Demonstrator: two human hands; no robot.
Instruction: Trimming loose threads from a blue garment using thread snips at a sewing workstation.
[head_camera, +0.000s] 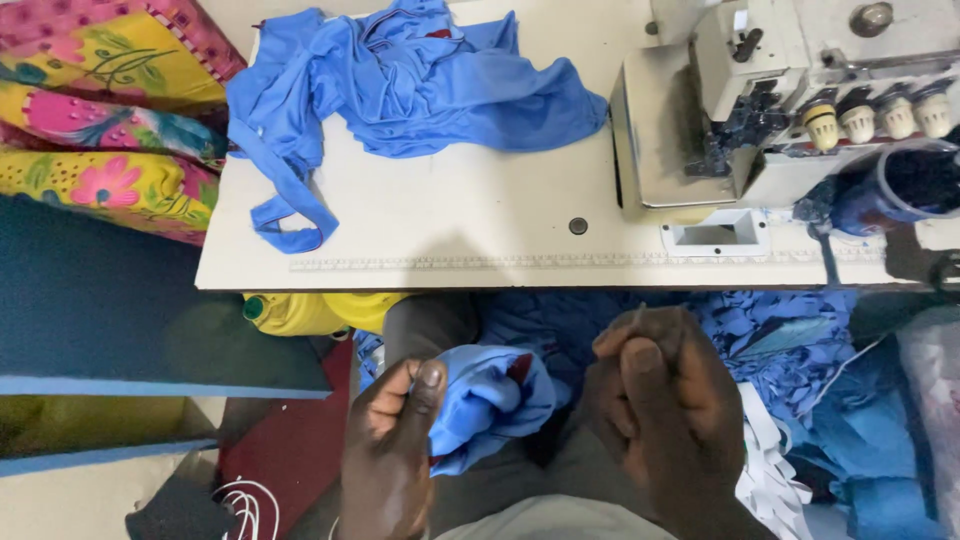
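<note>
Small bunched blue cloth piece (492, 400): pinched in left hand (392, 440) fingers, lying just left of clenched, empty-looking right hand (660, 400), below table (450, 215).

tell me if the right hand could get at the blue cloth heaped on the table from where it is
Probably yes. The right hand sits below the table edge, apparently empty, and nothing stands between it and the blue cloth heap; the sewing machine is off to the side.

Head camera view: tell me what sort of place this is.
Most likely a tailoring or garment workshop. An overlock sewing machine sits on a white work table, blue fabric is heaped on it, and blue offcuts lie below. The left hand holds a blue cloth piece.
</note>
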